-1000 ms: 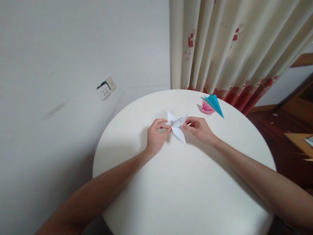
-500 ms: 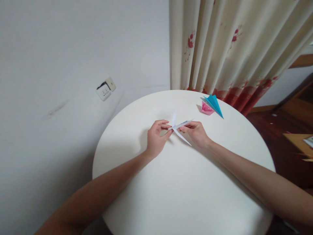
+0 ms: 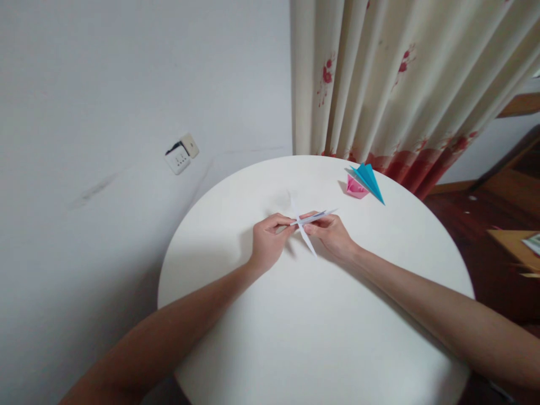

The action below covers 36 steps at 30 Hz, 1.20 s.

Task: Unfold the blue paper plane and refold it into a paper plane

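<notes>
With the left hand (image 3: pixel 268 243), pinching the left end of a folded white paper figure (image 3: pixel 300 222) between thumb and fingertips; with the right hand (image 3: pixel 334 232), grasping the same figure from the opposite side, with thumb in front and fingers behind its narrow folded part. Held thus between both hands at the far half of the round white tabletop (image 3: pixel 291 326), well inside its rim; too small to tell whether touching the surface or just above it. Apparently pinched close to the crossing of the flaps so as to press the thin layers together and steady them, with one flap clear of the fingers and slanting toward the tabletop's near edge, and another, blurred, toward its far edge. Seemingly gripped lightly, as suits paper so easily creased. Posed with wrists low at the tabletop, with forearms angled in from its near left and near right; bent leftward fingers arched with a small gap above the thumb, right fingers tucked in closer. Near the tabletop's far right edge, a pink paper boat (image 3: pixel 356 192) overlapped by a blue paper plane (image 3: pixel 368 179), probably placed there out of the way of both hands.
</notes>
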{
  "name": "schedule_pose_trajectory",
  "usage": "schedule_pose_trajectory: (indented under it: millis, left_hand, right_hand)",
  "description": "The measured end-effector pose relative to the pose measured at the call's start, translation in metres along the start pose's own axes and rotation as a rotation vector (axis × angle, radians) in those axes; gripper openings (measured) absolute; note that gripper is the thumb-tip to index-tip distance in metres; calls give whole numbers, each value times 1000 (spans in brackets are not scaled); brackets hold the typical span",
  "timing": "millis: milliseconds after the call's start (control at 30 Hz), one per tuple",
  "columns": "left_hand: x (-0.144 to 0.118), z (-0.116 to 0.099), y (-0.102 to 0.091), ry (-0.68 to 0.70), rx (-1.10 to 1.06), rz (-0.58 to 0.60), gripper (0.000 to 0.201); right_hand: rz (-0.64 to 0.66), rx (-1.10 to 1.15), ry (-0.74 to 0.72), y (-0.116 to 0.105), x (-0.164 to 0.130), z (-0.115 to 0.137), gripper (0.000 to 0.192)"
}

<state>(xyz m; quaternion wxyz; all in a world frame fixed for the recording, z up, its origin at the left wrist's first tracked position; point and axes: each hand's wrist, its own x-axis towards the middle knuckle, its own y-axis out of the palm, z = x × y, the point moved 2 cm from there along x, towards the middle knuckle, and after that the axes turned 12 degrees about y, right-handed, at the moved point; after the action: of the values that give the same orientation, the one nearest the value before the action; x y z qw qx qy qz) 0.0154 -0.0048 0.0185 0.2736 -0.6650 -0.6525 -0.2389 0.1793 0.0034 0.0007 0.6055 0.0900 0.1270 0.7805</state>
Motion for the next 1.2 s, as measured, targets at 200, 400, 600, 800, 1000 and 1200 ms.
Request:
schedule_pose_trajectory:
  millis: [200,400,600,800,1000,1200]
  left_hand:
    - [-4,-3,3,-56,-38,0,10]
    - [-4,-4,3,9,-40,38,6]
    - [-3,-3,2,3,2,12,6]
    - [-3,-1,4,-48,-39,-5,8]
    - [-5,2,4,26,5,58,6]
    - [-7,4,4,47,-2,87,6]
  right_hand:
    - [11,-25,-15,3,-2,3,26]
    - [32,5,-21,1,-3,6,23]
    - [-13,-3,-13,-5,0,-1,24]
    - [-67,-22,-70,-9,2,3,16]
    - [-39,-74,-33,-10,2,4,21]
    - [-43,-93,-24,-11,1,7,21]
